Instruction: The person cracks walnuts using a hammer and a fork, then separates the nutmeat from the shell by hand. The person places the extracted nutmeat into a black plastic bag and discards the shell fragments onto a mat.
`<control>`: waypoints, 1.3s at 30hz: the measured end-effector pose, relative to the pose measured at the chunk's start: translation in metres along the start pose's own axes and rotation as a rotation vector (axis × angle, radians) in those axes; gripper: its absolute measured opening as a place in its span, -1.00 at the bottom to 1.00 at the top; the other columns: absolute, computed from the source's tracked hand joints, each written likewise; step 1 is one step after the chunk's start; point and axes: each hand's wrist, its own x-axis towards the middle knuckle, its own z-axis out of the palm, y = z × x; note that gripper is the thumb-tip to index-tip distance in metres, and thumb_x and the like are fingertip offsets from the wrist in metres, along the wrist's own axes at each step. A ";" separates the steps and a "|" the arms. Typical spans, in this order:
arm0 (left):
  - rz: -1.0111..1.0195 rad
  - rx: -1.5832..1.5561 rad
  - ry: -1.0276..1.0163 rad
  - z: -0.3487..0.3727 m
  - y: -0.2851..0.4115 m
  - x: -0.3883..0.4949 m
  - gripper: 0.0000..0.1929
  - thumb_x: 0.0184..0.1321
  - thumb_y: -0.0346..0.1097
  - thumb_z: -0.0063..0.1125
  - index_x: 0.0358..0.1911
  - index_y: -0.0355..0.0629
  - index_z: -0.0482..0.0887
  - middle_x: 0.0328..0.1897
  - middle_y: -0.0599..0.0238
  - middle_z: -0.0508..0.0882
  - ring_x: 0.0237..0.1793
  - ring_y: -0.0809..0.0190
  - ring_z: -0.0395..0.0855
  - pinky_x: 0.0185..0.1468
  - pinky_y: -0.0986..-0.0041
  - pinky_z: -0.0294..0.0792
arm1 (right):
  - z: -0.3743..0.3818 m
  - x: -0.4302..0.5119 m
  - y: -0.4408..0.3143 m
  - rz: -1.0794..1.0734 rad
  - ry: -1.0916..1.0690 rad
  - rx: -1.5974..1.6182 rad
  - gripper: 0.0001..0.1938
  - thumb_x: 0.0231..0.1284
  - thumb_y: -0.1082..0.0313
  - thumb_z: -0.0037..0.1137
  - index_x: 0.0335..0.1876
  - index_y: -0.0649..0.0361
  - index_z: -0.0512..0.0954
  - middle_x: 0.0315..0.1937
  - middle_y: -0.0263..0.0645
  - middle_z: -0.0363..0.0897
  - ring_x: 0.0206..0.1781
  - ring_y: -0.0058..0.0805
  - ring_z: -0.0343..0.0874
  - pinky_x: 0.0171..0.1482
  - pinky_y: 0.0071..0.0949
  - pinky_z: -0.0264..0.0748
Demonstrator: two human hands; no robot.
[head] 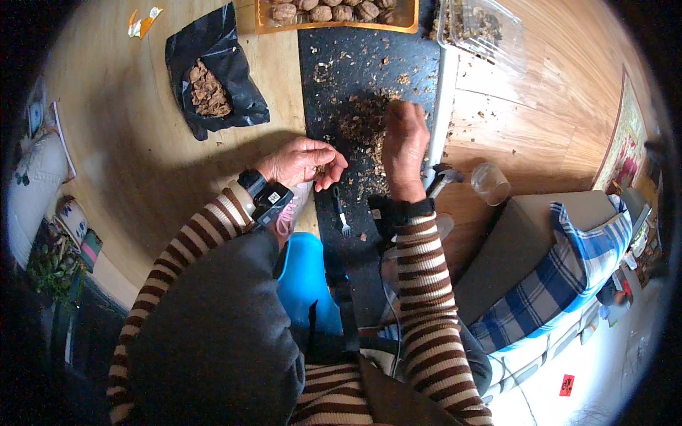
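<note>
My left hand (311, 162) is cupped over the left edge of a dark mat (367, 58), its fingers curled around small pieces, seemingly walnut bits. Back up and fingers bent down, my right hand (406, 141) is at the right side of a pile of broken walnut shells (362, 120); its fingertips are hidden, so I cannot tell what they hold. A small fork with a black handle (336, 199) lies on the mat below my left hand. Walnut pieces (209, 93) rest on a black plastic bag (234, 64) at the upper left.
Whole walnuts (321, 13) fill an orange-rimmed tray (341, 25) beyond the mat. A clear plastic container (479, 26) with shell bits stands upper right. A hammer (446, 175) and a clear cup (490, 184) are right of my right wrist. A pink-laced shoe (287, 215) is below my left hand.
</note>
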 end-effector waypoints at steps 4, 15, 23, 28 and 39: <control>-0.007 -0.014 0.007 0.001 0.001 0.000 -0.63 0.51 -0.07 0.00 -0.03 -0.28 0.68 -0.26 0.20 0.71 -0.37 0.25 0.67 -0.31 0.44 0.49 | -0.007 -0.011 -0.004 0.032 0.028 0.006 -0.63 0.10 0.64 0.12 0.05 0.15 0.58 -0.06 -0.06 0.54 0.00 -0.01 0.57 0.07 -0.17 0.53; -0.020 -0.033 -0.026 -0.001 0.002 0.002 -0.66 0.52 -0.12 -0.01 -0.01 -0.28 0.67 -0.25 0.23 0.70 -0.32 0.27 0.67 -0.25 0.44 0.49 | 0.027 -0.030 0.004 -0.080 -0.053 -0.124 -0.77 0.07 0.63 0.11 -0.18 0.15 0.60 -0.22 -0.12 0.56 -0.12 -0.04 0.56 -0.10 -0.26 0.57; -0.030 -0.005 -0.010 -0.004 0.000 0.002 -0.64 0.52 -0.10 0.00 0.00 -0.28 0.68 -0.24 0.24 0.71 -0.32 0.29 0.67 -0.26 0.45 0.49 | -0.049 -0.074 0.018 0.657 -0.040 1.537 -0.82 0.34 0.56 0.09 0.00 0.21 0.53 -0.05 -0.21 0.62 0.01 -0.32 0.64 0.07 -0.34 0.61; -0.006 0.034 -0.014 -0.001 0.001 0.003 -0.59 0.52 -0.03 -0.04 0.02 -0.30 0.64 -0.19 0.19 0.71 -0.28 0.24 0.67 -0.24 0.45 0.48 | -0.047 -0.077 0.009 0.675 -0.091 1.703 -0.67 0.29 0.56 0.09 0.16 0.26 0.49 0.16 -0.11 0.58 0.25 -0.19 0.60 0.28 -0.26 0.57; -0.021 -0.009 -0.016 0.001 0.005 0.006 -0.51 0.56 -0.06 -0.14 0.25 -0.40 0.50 0.15 -0.15 0.67 0.11 -0.11 0.71 0.12 0.17 0.58 | -0.042 -0.078 -0.006 0.721 -0.111 1.766 -0.49 0.33 0.68 -0.06 0.41 0.33 0.32 0.41 0.03 0.39 0.47 0.00 0.39 0.37 -0.13 0.48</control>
